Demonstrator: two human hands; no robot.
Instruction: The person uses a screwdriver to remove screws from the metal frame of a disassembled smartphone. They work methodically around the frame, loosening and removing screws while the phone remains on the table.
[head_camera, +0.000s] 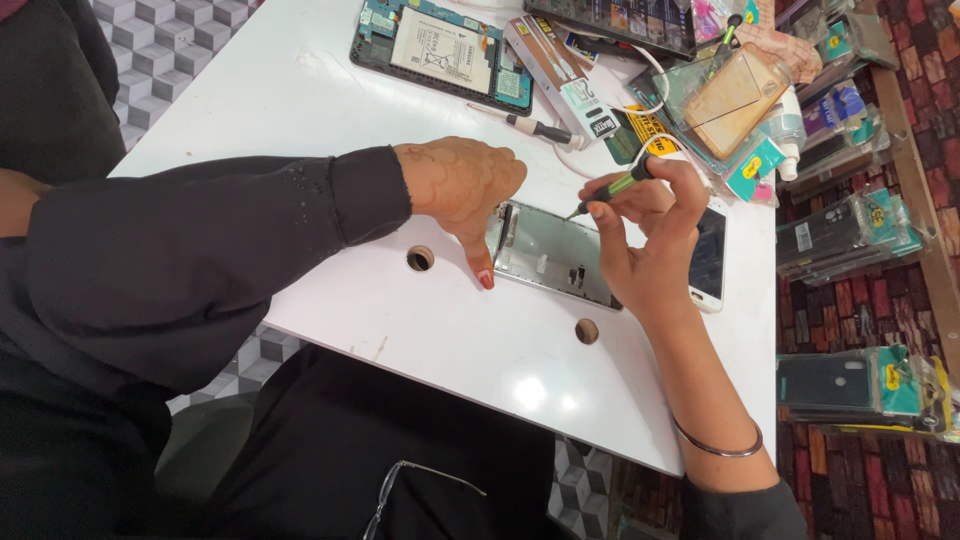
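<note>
Right hand (645, 235) pinched one green-handled screwdriver (612, 189), tip on the opened phone frame (552, 252) at the table's (300, 90) middle; left hand (462, 190), fingers curled, pinned the frame's left end. Judged mid-unscrewing; next needs steady downward pressure. Counted farther off: a second screwdriver (530, 126), one opened tablet (440, 50).

Left arm: covered to the wrist by a loose black sleeve (200, 250) of matte fabric, heavily folded, with a faint line of small dots near the cuff. Left hand (462, 190): bare, faint patterned markings across its back; thumbnail painted red. Right arm: forearm bare, a dark sleeve (745, 510) showing only at the elbow. One thin metal bangle (716, 446), plain, sits on the forearm. Right hand (645, 235): bare, no rings visible. Lower body: black garment across the lap. A pair of thin-framed spectacles (400, 490) hangs against it.
</note>
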